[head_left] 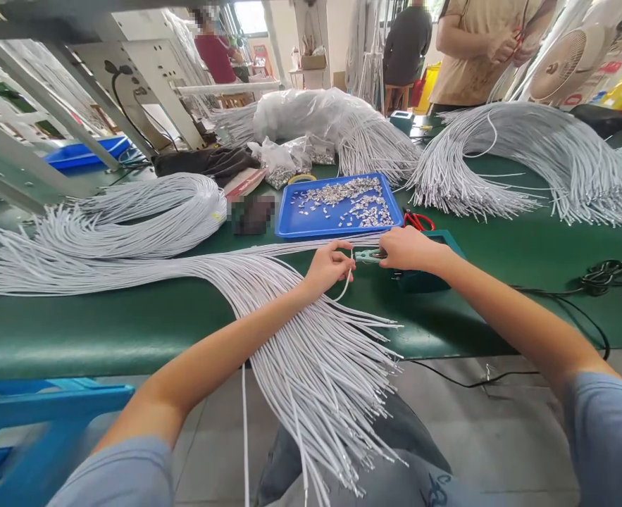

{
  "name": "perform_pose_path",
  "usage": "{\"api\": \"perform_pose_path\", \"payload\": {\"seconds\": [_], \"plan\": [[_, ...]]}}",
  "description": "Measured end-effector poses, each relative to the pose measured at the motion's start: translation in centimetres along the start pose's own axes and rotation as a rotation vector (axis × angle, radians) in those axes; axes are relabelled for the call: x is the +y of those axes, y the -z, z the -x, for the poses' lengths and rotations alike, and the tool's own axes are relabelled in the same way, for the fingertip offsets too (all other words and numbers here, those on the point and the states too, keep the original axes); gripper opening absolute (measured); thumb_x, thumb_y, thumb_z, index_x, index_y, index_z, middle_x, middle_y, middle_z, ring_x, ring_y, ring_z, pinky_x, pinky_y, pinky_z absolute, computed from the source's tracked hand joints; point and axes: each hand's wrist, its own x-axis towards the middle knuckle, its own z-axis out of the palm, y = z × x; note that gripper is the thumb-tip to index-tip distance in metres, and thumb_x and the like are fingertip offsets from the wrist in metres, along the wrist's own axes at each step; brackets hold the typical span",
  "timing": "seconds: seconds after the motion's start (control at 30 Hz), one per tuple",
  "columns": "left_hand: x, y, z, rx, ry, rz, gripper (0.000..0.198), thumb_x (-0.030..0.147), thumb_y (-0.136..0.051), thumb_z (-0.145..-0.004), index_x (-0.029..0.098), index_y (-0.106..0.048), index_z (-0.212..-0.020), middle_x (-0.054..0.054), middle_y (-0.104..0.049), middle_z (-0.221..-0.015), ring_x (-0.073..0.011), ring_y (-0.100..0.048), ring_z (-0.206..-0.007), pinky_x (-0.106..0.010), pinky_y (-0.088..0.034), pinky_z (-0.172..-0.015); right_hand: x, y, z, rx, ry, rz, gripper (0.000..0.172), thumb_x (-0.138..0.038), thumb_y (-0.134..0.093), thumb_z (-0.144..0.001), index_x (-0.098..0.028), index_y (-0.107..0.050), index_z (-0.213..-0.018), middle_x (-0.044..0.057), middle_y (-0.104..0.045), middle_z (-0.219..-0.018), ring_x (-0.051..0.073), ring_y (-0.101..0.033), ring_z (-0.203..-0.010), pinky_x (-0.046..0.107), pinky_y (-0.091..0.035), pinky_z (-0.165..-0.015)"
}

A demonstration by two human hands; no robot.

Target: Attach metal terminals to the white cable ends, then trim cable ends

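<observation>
My left hand (332, 270) pinches the end of a white cable (346, 287), which curves down below the fingers. Closed on a small pale green tool (366, 256), my right hand (410, 249) is just to the right, and the tool's tip reaches the left fingertips. Its exact kind is partly hidden by the fingers. A thick bundle of white cables (289, 317) runs under my left forearm and droops over the table edge onto my lap. Below my right hand sits a dark teal box (425, 280). Behind both hands, a blue tray (289, 224) holds many small metal connectors (366, 201).
Coiled white cables (184, 211) lie at left, with another large coil (532, 155) at right. Red-handled pliers (419, 221) rest beside the tray. A black cord (604, 277) crosses the green table (131, 338). A blue stool (57, 415) stands lower left; a co-worker (484, 49) stands opposite.
</observation>
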Motion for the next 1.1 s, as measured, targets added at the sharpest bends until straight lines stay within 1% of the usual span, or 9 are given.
{"api": "perform_pose_path", "payload": {"seconds": [0.1, 0.23, 0.43, 0.63, 0.8, 0.93, 1.0, 1.07, 1.1], "plan": [[0.0, -0.1, -0.2, -0.005, 0.018, -0.053, 0.024, 0.008, -0.064, -0.075, 0.012, -0.055, -0.096, 0.004, -0.063, -0.055, -0.009, -0.059, -0.041, -0.015, -0.037, -0.04, 0.2, -0.1, -0.2, -0.023, 0.019, -0.018, 0.025, -0.024, -0.054, -0.082, -0.012, -0.07, -0.096, 0.017, -0.073, -0.102, 0.03, -0.066, -0.1, 0.033, -0.038, -0.069], [-0.1, -0.2, -0.2, -0.008, 0.028, -0.094, 0.024, 0.009, -0.065, -0.076, 0.012, -0.056, -0.097, 0.006, -0.061, -0.053, -0.0095, -0.06, -0.041, -0.015, -0.038, -0.04, 0.0, 0.1, -0.2, -0.031, 0.051, -0.006, 0.027, -0.02, -0.05, -0.082, -0.008, -0.069, -0.096, 0.019, -0.072, -0.095, 0.031, -0.066, -0.095, 0.034, -0.035, -0.068], [-0.2, -0.2, -0.3, 0.008, 0.032, -0.124, 0.023, 0.006, -0.064, -0.076, 0.012, -0.057, -0.096, 0.006, -0.061, -0.052, -0.0098, -0.06, -0.041, -0.015, -0.037, -0.039, -0.7, 0.1, -0.2, -0.027, 0.021, -0.02, 0.023, -0.014, -0.049, -0.079, -0.008, -0.069, -0.089, 0.019, -0.071, -0.087, 0.033, -0.067, -0.091, 0.036, -0.033, -0.07], [-0.4, -0.3, -0.5, 0.014, 0.05, -0.149, 0.023, 0.004, -0.065, -0.076, 0.012, -0.057, -0.096, 0.006, -0.063, -0.052, -0.0105, -0.06, -0.041, -0.016, -0.039, -0.039, -1.0, -0.1, -0.1, -0.018, -0.012, -0.015, 0.022, -0.014, -0.049, -0.081, -0.007, -0.068, -0.091, 0.023, -0.07, -0.094, 0.033, -0.066, -0.095, 0.036, -0.031, -0.072], [-0.8, -0.2, -0.7, 0.027, 0.028, -0.202, 0.023, 0.006, -0.067, -0.076, 0.012, -0.058, -0.096, 0.007, -0.063, -0.053, -0.0104, -0.061, -0.041, -0.017, -0.042, -0.043, -1.0, -0.4, -0.3, 0.005, -0.014, -0.018, 0.022, -0.015, -0.049, -0.082, -0.007, -0.068, -0.091, 0.022, -0.071, -0.094, 0.034, -0.066, -0.096, 0.035, -0.03, -0.07], [-1.1, 0.0, -0.8, 0.043, 0.013, -0.226, 0.023, 0.005, -0.066, -0.076, 0.013, -0.057, -0.096, 0.008, -0.063, -0.054, -0.01, -0.062, -0.043, -0.018, -0.044, -0.046, -0.9, -0.6, -0.4, 0.016, -0.006, -0.017, 0.019, -0.018, -0.052, -0.084, -0.008, -0.067, -0.089, 0.019, -0.071, -0.096, 0.034, -0.066, -0.099, 0.036, -0.031, -0.073], [-1.2, 0.2, -0.8, 0.036, -0.005, -0.235, 0.024, 0.005, -0.066, -0.075, 0.014, -0.057, -0.096, 0.008, -0.062, -0.053, -0.0096, -0.062, -0.043, -0.018, -0.045, -0.048, -0.8, -0.7, -0.5, 0.0, 0.034, -0.021, 0.023, -0.026, -0.052, -0.089, -0.009, -0.067, -0.088, 0.018, -0.072, -0.098, 0.034, -0.065, -0.101, 0.037, -0.032, -0.075], [-1.4, 0.3, -0.9, 0.028, -0.027, -0.247, 0.025, 0.005, -0.067, -0.075, 0.014, -0.058, -0.096, 0.009, -0.063, -0.054, -0.0094, -0.062, -0.043, -0.018, -0.046, -0.05, -0.6, -0.8, -0.6, 0.012, 0.042, -0.029, 0.035, -0.034, -0.043, -0.097, -0.01, -0.067, -0.088, 0.017, -0.072, -0.101, 0.034, -0.064, -0.104, 0.038, -0.034, -0.078], [-1.5, 0.3, -0.9, 0.024, -0.034, -0.25, 0.024, 0.006, -0.067, -0.075, 0.014, -0.058, -0.096, 0.009, -0.063, -0.054, -0.0094, -0.062, -0.044, -0.018, -0.046, -0.05, -0.6, -0.9, -0.7, 0.031, 0.027, -0.031, 0.04, -0.035, -0.037, -0.099, -0.01, -0.067, -0.091, 0.017, -0.071, -0.104, 0.034, -0.064, -0.106, 0.039, -0.035, -0.079]]}}
